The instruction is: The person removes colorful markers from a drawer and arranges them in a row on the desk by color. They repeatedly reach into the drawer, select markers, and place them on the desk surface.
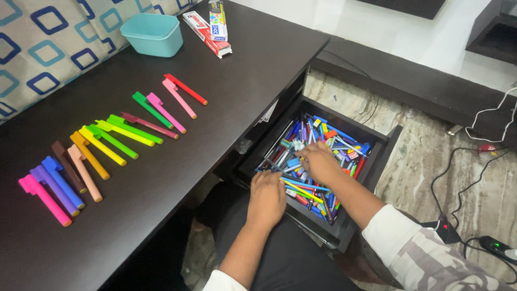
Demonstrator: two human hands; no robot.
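Note:
An open dark drawer (385, 141) under the desk is full of mixed pens, markers and small coloured items. Both my hands are inside it. My left hand (266, 198) rests palm down on the pens at the drawer's near left side, fingers together. My right hand (319, 161) lies over the middle of the pile with fingers spread among the pens; what its fingertips touch is hidden. On the dark desk top (161, 183) a row of several capped markers (102, 148) lies side by side, from pink and purple at the left to red at the right.
A teal plastic tub (152, 34) and two long flat boxes (211, 29) sit at the desk's far end, beside a patterned cushion (48, 48). Cables and a power adapter (498, 247) lie on the marble floor to the right. My lap is below the drawer.

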